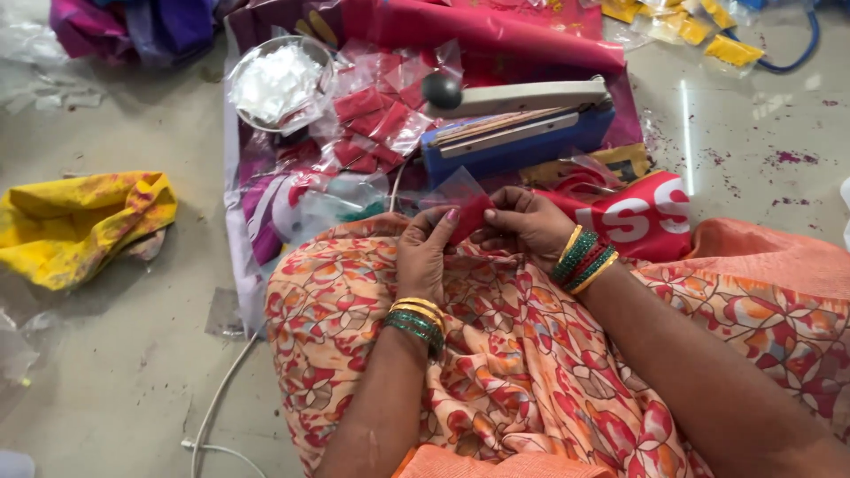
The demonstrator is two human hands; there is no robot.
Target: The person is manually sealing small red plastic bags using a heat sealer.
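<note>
My left hand (425,252) and my right hand (524,223) meet over my lap and pinch a small clear plastic pouch with red powder (467,211) between their fingertips. The pouch's clear top sticks up above the fingers. Both wrists wear green and gold bangles. Just beyond the hands stands a blue heat sealer (518,133) with a white arm and a black knob, its jaw closed. A heap of filled red pouches (376,124) lies to the left of the sealer.
A steel bowl of white bits (276,81) sits at the back left. A yellow cloth (84,221) lies on the floor to the left. A white cable (217,398) runs along the floor. Red cloth and yellow packets (699,31) lie behind.
</note>
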